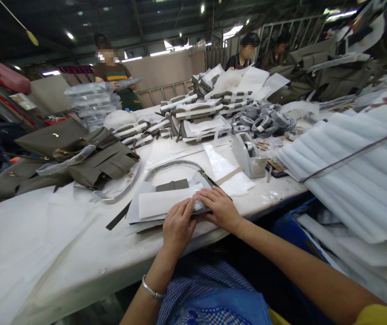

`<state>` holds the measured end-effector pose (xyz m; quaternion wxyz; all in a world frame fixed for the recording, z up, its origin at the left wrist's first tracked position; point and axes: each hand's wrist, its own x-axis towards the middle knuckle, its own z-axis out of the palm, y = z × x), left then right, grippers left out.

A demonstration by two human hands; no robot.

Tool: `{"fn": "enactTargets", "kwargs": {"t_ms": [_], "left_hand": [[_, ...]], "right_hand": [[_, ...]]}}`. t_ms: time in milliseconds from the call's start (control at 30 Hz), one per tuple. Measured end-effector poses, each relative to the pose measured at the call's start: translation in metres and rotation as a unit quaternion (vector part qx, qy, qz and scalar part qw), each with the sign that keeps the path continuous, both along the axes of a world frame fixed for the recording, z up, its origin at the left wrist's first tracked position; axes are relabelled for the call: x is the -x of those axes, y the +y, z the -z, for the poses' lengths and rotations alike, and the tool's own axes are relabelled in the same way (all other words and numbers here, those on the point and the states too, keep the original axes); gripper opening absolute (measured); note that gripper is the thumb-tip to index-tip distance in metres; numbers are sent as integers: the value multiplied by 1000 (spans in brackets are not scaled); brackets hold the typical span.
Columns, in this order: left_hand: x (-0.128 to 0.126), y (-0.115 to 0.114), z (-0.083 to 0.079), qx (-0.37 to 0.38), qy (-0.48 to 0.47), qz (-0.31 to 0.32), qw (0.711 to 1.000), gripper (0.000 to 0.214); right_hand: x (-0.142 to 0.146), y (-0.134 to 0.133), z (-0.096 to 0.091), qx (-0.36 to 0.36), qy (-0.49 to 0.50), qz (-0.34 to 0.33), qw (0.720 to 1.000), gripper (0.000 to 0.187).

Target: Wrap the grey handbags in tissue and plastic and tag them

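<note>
A flat-lying olive-grey handbag (172,184) is partly covered by a white foam sheet (161,203) at the near edge of the table. Its arched handle (176,163), wrapped in clear plastic, points away from me, and a dark strap end (118,216) sticks out on the left. My left hand (179,225) is closed over the near edge, fingers on top of the white sheet. Beside it, my right hand (221,208) grips the bag's right corner, fingers above and thumb low. Crinkled clear plastic (200,205) shows between the hands. The bag's underside is hidden.
Olive bags (101,162) lie left, above white sheets (20,234). A tape dispenser (249,155) stands right of the handle. Wrapped bags (196,110) and coiled straps (264,119) are piled behind. Foam sheets (356,167) hang at right over a blue bin (298,230). Several people stand beyond.
</note>
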<state>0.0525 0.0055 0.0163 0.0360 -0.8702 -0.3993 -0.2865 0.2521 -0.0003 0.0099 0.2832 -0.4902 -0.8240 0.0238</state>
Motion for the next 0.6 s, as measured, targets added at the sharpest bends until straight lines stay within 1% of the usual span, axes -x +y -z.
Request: {"fn": "enactTargets", "kwargs": {"t_ms": [67, 167, 233, 300, 400, 467, 533, 600], "left_hand": [[0, 0, 1, 9, 0, 4, 1000, 71], [2, 0, 0, 16, 12, 9, 1000, 71], [6, 0, -4, 11, 35, 21, 999, 70], [12, 2, -13, -1, 79, 47, 996, 66], [27, 6, -29, -46, 152, 74, 985, 60], [41, 10, -38, -81, 182, 62, 978, 58], [56, 14, -41, -102, 198, 45, 974, 57], [68, 17, -37, -114, 202, 32, 972, 56]], "right_hand": [[-1, 1, 4, -4, -8, -8, 1000, 59], [-4, 1, 5, -3, -27, -31, 999, 66], [-9, 1, 2, -1, -44, -46, 998, 70], [-17, 4, -4, -3, -66, -53, 996, 72], [-32, 13, -14, -15, -104, -46, 993, 75], [-42, 18, -21, -25, -126, -34, 991, 77], [-46, 18, -25, -37, -140, -23, 989, 76], [-44, 12, -25, -56, -132, -2, 990, 68]]}}
